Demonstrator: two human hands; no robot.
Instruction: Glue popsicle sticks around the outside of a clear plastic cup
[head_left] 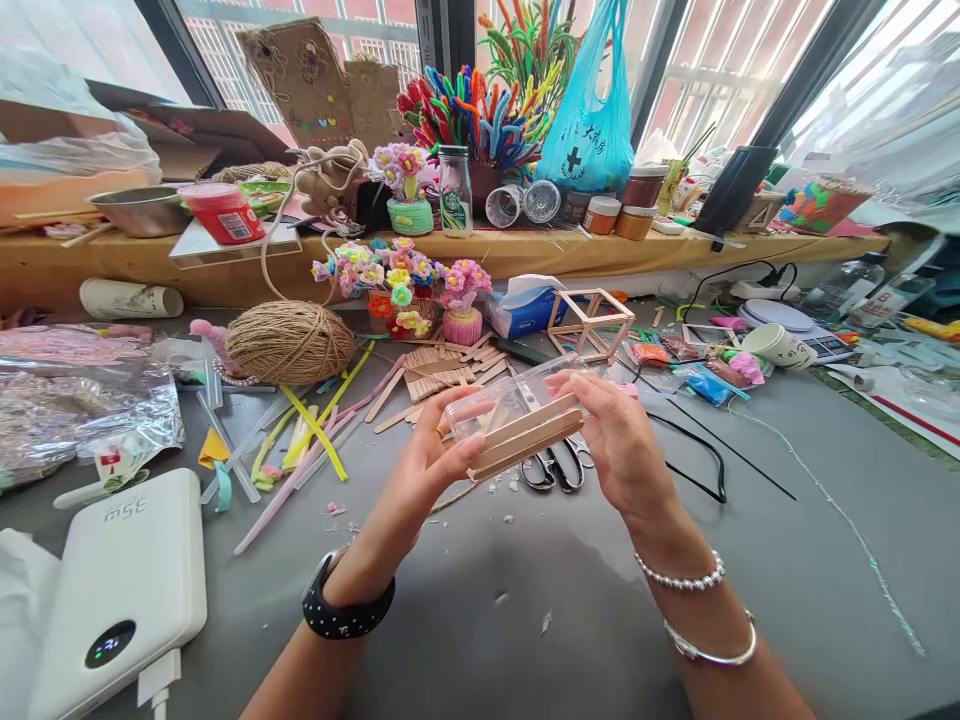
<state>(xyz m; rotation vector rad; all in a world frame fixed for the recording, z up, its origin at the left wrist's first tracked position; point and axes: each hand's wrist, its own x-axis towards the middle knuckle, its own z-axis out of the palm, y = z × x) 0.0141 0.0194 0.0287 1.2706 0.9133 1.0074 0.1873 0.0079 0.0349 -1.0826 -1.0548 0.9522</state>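
Between my hands, above the table, is a clear plastic box (499, 392) with wooden craft sticks (525, 436) along its near side. My left hand (431, 460) grips the left end, its thumb on the sticks. At the right end, my right hand (615, 430) has thumb and fingers closed on the box and stick ends. Whether the sticks are fixed to the box I cannot tell. Below lie scissors (556, 470) with black handles, partly hidden by the box. A pile of loose craft sticks (439, 378) lies behind my left hand.
A twine ball (291, 342) and pipe cleaners (315, 432) lie left; a white power bank (139, 580) is nearer. Behind stand a wooden stick frame (592, 322), a tissue pack (525, 305) and pipe-cleaner flowers (401, 285). A black cord (701, 480) lies right. A cluttered ledge (525, 255) runs behind.
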